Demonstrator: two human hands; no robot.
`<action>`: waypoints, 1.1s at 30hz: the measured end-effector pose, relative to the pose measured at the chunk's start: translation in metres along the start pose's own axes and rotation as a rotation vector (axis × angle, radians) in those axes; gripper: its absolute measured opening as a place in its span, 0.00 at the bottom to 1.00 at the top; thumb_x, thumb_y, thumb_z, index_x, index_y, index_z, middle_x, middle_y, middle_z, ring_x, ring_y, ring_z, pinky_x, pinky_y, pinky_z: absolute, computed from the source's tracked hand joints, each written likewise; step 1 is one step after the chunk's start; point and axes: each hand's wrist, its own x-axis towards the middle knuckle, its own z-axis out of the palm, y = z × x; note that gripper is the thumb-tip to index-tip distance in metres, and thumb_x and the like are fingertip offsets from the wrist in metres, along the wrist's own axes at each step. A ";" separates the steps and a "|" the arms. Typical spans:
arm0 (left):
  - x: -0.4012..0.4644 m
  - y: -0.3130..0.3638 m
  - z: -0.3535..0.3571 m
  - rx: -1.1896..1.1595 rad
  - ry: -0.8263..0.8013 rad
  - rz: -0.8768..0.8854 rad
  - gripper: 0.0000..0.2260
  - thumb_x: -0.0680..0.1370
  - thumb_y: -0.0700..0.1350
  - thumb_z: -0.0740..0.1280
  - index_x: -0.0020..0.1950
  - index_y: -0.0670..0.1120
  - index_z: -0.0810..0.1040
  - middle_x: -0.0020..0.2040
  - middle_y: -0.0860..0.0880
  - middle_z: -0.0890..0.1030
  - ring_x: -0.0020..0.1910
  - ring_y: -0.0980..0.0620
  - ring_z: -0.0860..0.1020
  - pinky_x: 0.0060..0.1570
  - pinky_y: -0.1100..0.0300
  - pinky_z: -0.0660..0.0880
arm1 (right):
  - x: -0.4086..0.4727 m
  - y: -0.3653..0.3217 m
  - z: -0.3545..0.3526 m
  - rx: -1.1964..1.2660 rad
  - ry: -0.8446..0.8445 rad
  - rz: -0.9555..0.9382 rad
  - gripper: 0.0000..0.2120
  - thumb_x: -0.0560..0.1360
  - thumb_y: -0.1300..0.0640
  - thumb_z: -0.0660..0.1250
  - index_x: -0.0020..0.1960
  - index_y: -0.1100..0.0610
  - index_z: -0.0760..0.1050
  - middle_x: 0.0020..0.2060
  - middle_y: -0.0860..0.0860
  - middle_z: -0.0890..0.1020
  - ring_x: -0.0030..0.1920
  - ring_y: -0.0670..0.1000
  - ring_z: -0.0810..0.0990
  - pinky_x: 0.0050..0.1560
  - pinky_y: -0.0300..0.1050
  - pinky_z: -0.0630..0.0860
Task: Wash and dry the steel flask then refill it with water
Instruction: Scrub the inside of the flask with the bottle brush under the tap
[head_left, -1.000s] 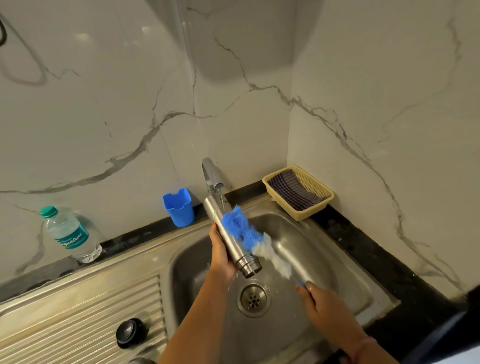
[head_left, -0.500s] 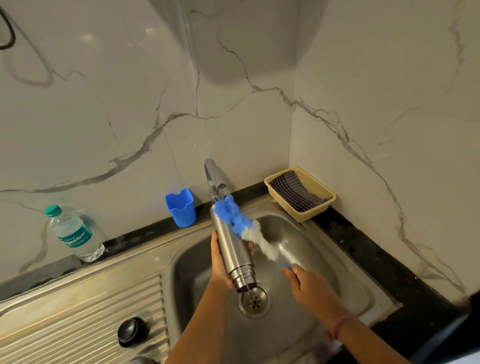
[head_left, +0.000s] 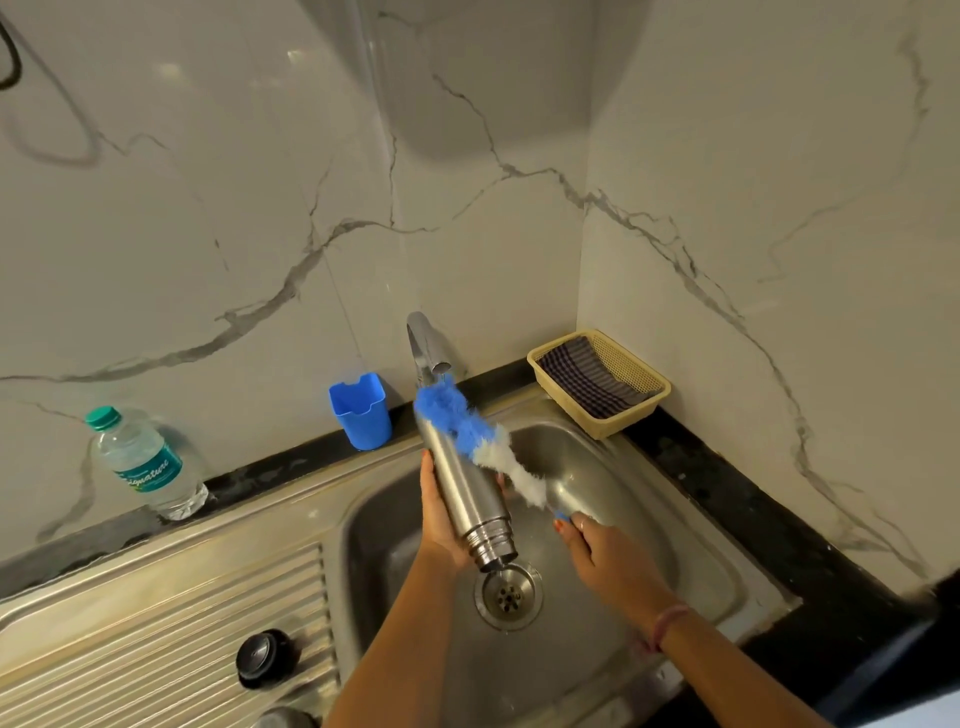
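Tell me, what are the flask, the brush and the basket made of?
Flask: brushed steel, going by its dull grey sheen. Brush: fluffy blue and white fibres, probably synthetic. Basket: likely plastic, pale yellow, with moulded mesh holes.

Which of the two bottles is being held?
The steel flask, gripped mouth-down by the left hand over the sink; the clear plastic water bottle stands untouched.

I see the flask (head_left: 467, 486) tilted over the sink (head_left: 649, 519) in my left fingers (head_left: 427, 467), brush (head_left: 483, 441) right of them, drain (head_left: 509, 592) below, cup (head_left: 360, 410) and bottle (head_left: 143, 465) further left.
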 end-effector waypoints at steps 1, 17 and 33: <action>0.001 0.004 -0.001 0.043 0.035 0.027 0.38 0.70 0.71 0.68 0.68 0.45 0.75 0.56 0.39 0.82 0.49 0.41 0.82 0.56 0.45 0.78 | -0.007 0.006 0.000 0.017 -0.032 0.007 0.15 0.81 0.45 0.54 0.40 0.48 0.71 0.23 0.48 0.70 0.23 0.45 0.69 0.26 0.37 0.65; 0.000 0.029 0.006 -0.010 0.167 0.264 0.36 0.71 0.56 0.73 0.75 0.46 0.64 0.66 0.41 0.76 0.64 0.38 0.76 0.60 0.35 0.74 | -0.036 0.018 -0.017 0.143 -0.065 0.065 0.18 0.80 0.54 0.60 0.69 0.51 0.68 0.36 0.46 0.81 0.38 0.42 0.80 0.42 0.36 0.78; -0.016 0.046 0.004 -0.278 0.307 0.378 0.36 0.75 0.45 0.74 0.77 0.54 0.58 0.66 0.42 0.75 0.65 0.36 0.74 0.59 0.23 0.68 | -0.047 0.004 0.001 0.243 -0.168 0.184 0.18 0.81 0.48 0.57 0.70 0.47 0.68 0.33 0.42 0.77 0.33 0.33 0.75 0.41 0.28 0.71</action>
